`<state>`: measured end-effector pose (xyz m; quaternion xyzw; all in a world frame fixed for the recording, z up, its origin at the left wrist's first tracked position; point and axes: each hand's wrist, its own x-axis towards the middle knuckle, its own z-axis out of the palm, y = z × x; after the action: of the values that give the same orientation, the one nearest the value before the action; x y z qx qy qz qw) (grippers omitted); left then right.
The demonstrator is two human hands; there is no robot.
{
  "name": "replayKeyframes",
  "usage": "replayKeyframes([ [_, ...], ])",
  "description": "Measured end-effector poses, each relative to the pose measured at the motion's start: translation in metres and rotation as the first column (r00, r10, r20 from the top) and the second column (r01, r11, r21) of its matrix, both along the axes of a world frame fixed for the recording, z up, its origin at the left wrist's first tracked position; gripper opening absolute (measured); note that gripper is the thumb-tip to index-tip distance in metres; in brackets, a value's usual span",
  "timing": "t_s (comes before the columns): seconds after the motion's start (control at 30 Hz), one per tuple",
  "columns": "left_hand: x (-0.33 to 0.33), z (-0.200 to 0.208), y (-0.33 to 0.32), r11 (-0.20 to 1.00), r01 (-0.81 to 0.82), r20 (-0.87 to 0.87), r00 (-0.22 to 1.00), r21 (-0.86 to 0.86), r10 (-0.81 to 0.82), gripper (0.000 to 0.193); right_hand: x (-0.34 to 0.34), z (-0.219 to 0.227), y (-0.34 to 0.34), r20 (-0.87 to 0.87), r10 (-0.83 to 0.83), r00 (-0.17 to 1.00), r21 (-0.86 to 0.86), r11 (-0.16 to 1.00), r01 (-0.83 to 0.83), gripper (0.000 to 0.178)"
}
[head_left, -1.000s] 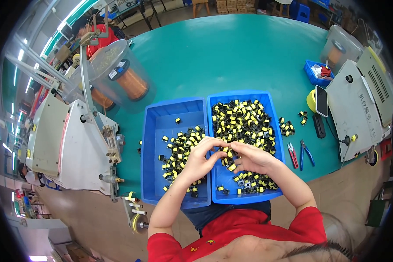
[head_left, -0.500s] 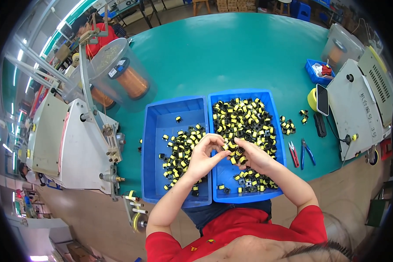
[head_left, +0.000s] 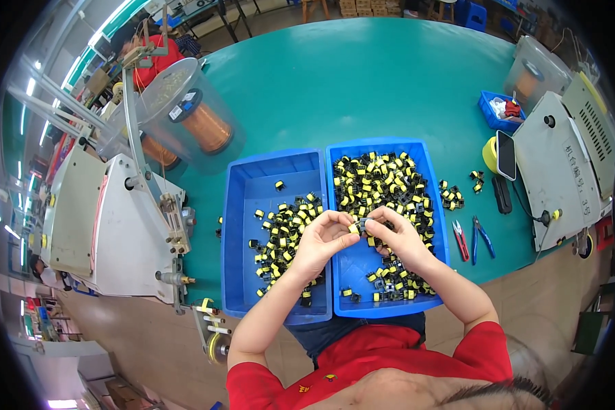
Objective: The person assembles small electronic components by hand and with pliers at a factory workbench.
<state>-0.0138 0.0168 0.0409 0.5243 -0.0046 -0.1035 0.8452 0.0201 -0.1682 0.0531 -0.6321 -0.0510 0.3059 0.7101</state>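
Between my two hands is a small black coil bobbin wrapped in yellow tape. My left hand pinches it between thumb and fingertips. The thumb and fingertips of my right hand close on its other side, partly hiding it. Both hands are over the right blue bin, which is heaped with many like bobbins, thickest at the far side. Under my left wrist stands the left blue bin, where more taped bobbins lie in a loose pile.
Red-handled snips and blue pliers lie right of the bins, near loose bobbins. Grey machines stand left and right. Behind the left one, a clear tub holds a copper wire spool. A phone leans by the right machine.
My right hand has risen a little and its fingers have come together at the bobbin, level with my left fingertips. My left hand has hardly moved.
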Motion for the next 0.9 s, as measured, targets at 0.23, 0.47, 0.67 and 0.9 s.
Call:
replayKeyframes([
  [0.23,0.0,-0.001,-0.001,0.998,0.033,-0.086,0.996,-0.061,-0.038,0.024,-0.002,-0.001,0.001,0.062,-0.087,0.994,0.0,0.996,0.087,0.025],
  [0.47,0.003,-0.001,0.006,0.973,0.116,-0.142,0.979,-0.2,-0.146,0.023,0.005,0.003,-0.003,-0.17,-0.15,0.974,0.146,0.974,0.176,0.02],
  [0.67,0.006,0.005,0.006,0.938,0.158,-0.175,0.96,-0.307,-0.219,0.041,0.004,0.0,-0.003,-0.203,-0.106,0.973,0.206,0.967,0.149,0.026],
  [0.9,0.006,0.0,0.01,0.905,0.148,-0.183,0.954,-0.399,-0.237,0.041,0.002,0.008,-0.001,-0.149,-0.068,0.987,0.25,0.963,0.104,0.028],
])
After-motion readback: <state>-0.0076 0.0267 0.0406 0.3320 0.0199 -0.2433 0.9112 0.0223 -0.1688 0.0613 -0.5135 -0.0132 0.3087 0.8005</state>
